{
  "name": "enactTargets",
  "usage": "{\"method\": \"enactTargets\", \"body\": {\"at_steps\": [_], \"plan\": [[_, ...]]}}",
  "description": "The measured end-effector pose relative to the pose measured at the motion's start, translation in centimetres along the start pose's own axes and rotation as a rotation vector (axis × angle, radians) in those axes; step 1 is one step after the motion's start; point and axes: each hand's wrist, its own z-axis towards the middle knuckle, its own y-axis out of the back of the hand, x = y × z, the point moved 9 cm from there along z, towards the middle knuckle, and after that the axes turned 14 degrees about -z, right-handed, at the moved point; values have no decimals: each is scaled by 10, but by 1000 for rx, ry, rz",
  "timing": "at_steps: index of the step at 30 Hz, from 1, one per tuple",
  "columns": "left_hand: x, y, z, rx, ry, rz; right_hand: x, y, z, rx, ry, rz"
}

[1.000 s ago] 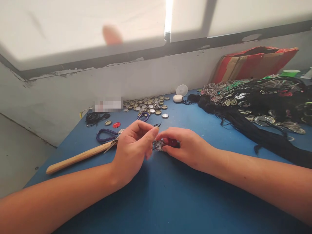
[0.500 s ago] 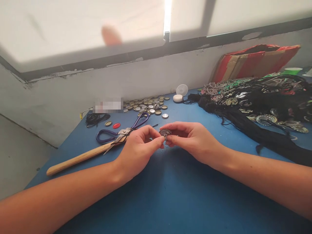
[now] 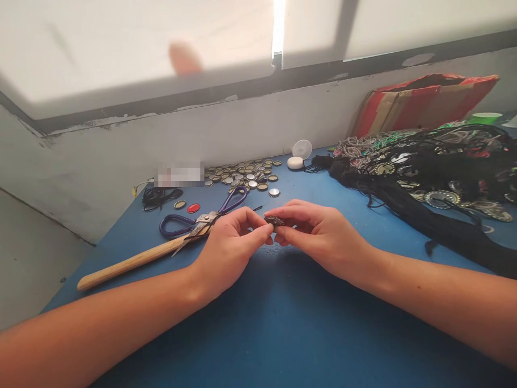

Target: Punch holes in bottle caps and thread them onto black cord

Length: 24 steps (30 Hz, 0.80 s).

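Between my two hands, above the blue table (image 3: 278, 323), is a dark bottle cap (image 3: 273, 220) with a crimped rim. My left hand (image 3: 234, 242) pinches its left side between thumb and forefinger. From the right, my right hand (image 3: 319, 229) grips the same cap with its thumb and fingers, which cover part of it. Scissors (image 3: 205, 218) with blue handles lie beyond my left hand. They rest across a wooden stick (image 3: 129, 265). A red disc (image 3: 193, 208) and a loose bottle cap (image 3: 180, 205) sit left of the scissors' far handle.
Many bottle caps (image 3: 242, 175) are heaped by the wall. Black cord (image 3: 161, 198) lies left of them. A white round container (image 3: 295, 163) stands near the middle back. At right, black strands (image 3: 404, 221) and cap-decorated cords pile up before a red cardboard box (image 3: 420, 108).
The bottle cap has tilted, so its face now shows less and its edge more. My right hand has shifted slightly; my left hand has hardly moved.
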Motion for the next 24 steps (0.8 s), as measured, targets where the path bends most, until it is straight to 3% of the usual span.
{"method": "enactTargets", "body": {"at_steps": [8,18,24], "plan": [[-1,-2,0,-7,21,-3,-3,0,-2,-3,3,-1],[0,-5,2,17,24,-80,12,2,-5,-44,217,-175],[2,-5,3,37,37,-102,12,5,-5,-90,225,-245]]}}
